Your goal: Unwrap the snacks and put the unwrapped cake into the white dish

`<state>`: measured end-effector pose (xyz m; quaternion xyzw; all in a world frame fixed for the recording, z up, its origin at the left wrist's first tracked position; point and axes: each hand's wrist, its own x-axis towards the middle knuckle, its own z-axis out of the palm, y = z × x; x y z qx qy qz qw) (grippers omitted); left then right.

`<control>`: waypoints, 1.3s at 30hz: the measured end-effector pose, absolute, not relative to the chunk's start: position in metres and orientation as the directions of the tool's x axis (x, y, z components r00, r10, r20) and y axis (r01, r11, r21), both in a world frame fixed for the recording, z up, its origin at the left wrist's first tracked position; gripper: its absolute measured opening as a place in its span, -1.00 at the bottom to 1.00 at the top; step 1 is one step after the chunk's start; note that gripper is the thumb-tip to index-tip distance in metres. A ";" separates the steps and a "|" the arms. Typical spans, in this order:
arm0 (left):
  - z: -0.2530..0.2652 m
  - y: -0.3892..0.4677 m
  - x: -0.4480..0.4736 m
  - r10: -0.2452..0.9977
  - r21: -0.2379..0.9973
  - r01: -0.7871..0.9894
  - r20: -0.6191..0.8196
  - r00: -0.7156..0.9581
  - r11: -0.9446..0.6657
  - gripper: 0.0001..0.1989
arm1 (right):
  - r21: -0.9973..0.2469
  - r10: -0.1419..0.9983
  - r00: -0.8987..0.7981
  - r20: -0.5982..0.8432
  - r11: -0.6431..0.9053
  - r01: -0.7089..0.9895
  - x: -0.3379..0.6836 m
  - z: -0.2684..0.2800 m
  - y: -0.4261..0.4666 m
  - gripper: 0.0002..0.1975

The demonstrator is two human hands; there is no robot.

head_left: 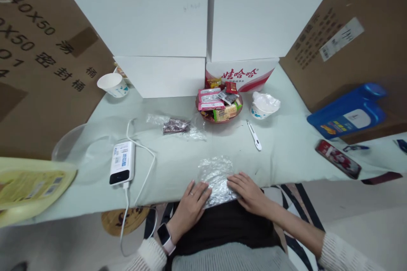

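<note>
Silvery film (217,171): crinkled, see-through in places; lies at the table's (171,178) near edge, between the two hands
Left hand (192,203): palm down, fingers a little spread, tips resting on the film's left side; no pinch seen
Right hand (249,192): palm down, fingers long and near together, tips on the film's right side; whether its thumb tucks under, cannot tell
Handling: film looks thin and springy, so flat fingers and even pressure should serve better than a tight grip; one hand anchoring while the other strokes outward would likely tame creases; the near edge wants care, a slip toward the lap being easy there
Cutter (254,135): beyond the film, apart from both hands
Bowl (222,122): heaped with wrapped snacks (211,100); pink, red, gold and green-edged packets
Left cup (110,82): paper, beside the brown carton (41,46); contents, cannot tell
Right cup (259,112): crumpled white plastic over its mouth; anything beneath hidden
Clear bag (176,126): dark brown item inside, left of the bowl
Bottle (345,114): opaque blue, cap on; fill level hidden
Pouch (32,184): yellow, far left; contents hidden
</note>
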<state>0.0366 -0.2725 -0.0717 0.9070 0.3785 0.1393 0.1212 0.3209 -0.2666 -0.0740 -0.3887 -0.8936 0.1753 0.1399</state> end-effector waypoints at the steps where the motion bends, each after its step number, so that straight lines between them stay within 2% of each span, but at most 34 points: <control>1: -0.070 -0.269 0.037 0.734 0.384 0.639 0.188 0.652 -0.666 -0.58 | -0.462 0.749 -0.643 0.162 0.633 0.621 0.324 -0.074 -0.263 -0.51; 5: -0.065 -0.251 0.044 0.862 0.645 0.589 0.247 0.443 -0.488 -0.73 | -0.658 0.831 -0.483 0.276 0.530 0.535 0.324 -0.073 -0.242 -0.77; 9: -0.070 -0.232 0.055 0.973 0.778 0.585 0.173 0.151 -0.229 -0.74 | -0.794 0.968 -0.161 0.192 0.250 0.555 0.307 -0.081 -0.223 -0.83; 11: -0.073 -0.223 0.061 0.993 0.806 0.580 0.100 0.066 -0.120 -0.71 | -0.788 0.986 -0.021 0.167 0.146 0.598 0.296 -0.087 -0.213 -0.78; 14: -0.075 -0.214 0.067 1.000 0.796 0.605 0.004 -0.007 0.001 -0.67 | -0.708 0.972 0.015 0.236 0.161 0.688 0.283 -0.094 -0.202 -0.66; 15: -0.074 -0.212 0.068 0.999 0.774 0.633 0.016 -0.044 0.015 -0.62 | -0.667 0.963 -0.003 0.269 0.189 0.721 0.280 -0.094 -0.199 -0.64; 17: -0.070 -0.213 0.069 0.984 0.690 0.723 0.147 -0.098 -0.031 -0.47 | -0.576 0.945 -0.039 0.326 0.231 0.784 0.279 -0.091 -0.197 -0.60; 18: -0.068 -0.215 0.069 0.965 0.622 0.777 0.251 -0.082 -0.095 -0.44 | -0.529 0.934 -0.051 0.354 0.245 0.812 0.280 -0.089 -0.198 -0.60; 20: -0.063 -0.220 0.071 0.905 0.444 0.849 0.417 0.089 -0.288 -0.47 | -0.448 0.908 -0.087 0.410 0.284 0.848 0.284 -0.082 -0.202 -0.60; 22: -0.062 -0.226 0.073 0.834 0.280 0.825 0.426 0.351 -0.491 -0.48 | -0.391 0.877 -0.200 0.436 0.385 0.836 0.289 -0.077 -0.208 -0.62; 24: -0.067 -0.229 0.076 0.792 0.205 0.778 0.325 0.518 -0.593 -0.45 | -0.349 0.848 -0.371 0.379 0.502 0.791 0.291 -0.076 -0.214 -0.58; 27: -0.080 -0.227 0.078 0.811 0.193 0.788 0.179 0.558 -0.585 -0.37 | -0.303 0.817 -0.544 0.189 0.576 0.759 0.291 -0.078 -0.219 -0.44; 30: -0.087 -0.221 0.080 0.832 0.207 0.806 0.120 0.542 -0.555 -0.36 | -0.302 0.836 -0.544 0.077 0.539 0.786 0.287 -0.081 -0.218 -0.39; 32: -0.082 -0.218 0.083 0.849 0.205 0.824 0.115 0.515 -0.528 -0.40 | -0.320 0.851 -0.518 0.084 0.516 0.795 0.284 -0.082 -0.214 -0.47; 36: -0.064 -0.212 0.092 0.877 0.206 0.852 0.104 0.470 -0.481 -0.50 | -0.347 0.828 -0.518 0.212 0.560 0.752 0.282 -0.080 -0.207 -0.67; 39: -0.052 -0.209 0.094 0.888 0.295 0.841 0.071 0.454 -0.453 -0.54 | -0.410 0.811 -0.502 0.300 0.585 0.700 0.285 -0.071 -0.204 -0.76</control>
